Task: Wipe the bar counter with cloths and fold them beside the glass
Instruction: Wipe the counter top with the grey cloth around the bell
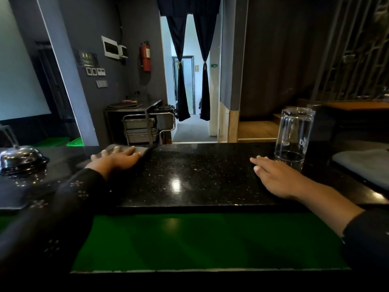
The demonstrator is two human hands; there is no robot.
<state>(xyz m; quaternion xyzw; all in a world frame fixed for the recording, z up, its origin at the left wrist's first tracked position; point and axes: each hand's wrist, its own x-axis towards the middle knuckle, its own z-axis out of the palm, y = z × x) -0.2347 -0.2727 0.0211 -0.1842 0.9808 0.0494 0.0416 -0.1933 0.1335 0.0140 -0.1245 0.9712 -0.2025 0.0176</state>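
A flat grey cloth [137, 150] lies at the far edge of the glossy, speckled black stone tabletop [195, 175], pressed under the flat, spread left hand [115, 159]. The right hand [275, 175] rests open and empty beside an upturned clear glass [293, 135]; another grey cloth [366, 163] lies right of it, a chrome bell [21, 158] far left.

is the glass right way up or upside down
Upside down: the glass stands on its rim on the bar counter, thick base on top, nothing inside.

Black speckled counter [189, 171], glossy, light glare near middle. Grey cloth [137, 150] flat at far edge, left of middle, partly covered. Second grey cloth [364, 165] folded near right end. Clear glass [293, 137] upside down, just left of it, near far edge.
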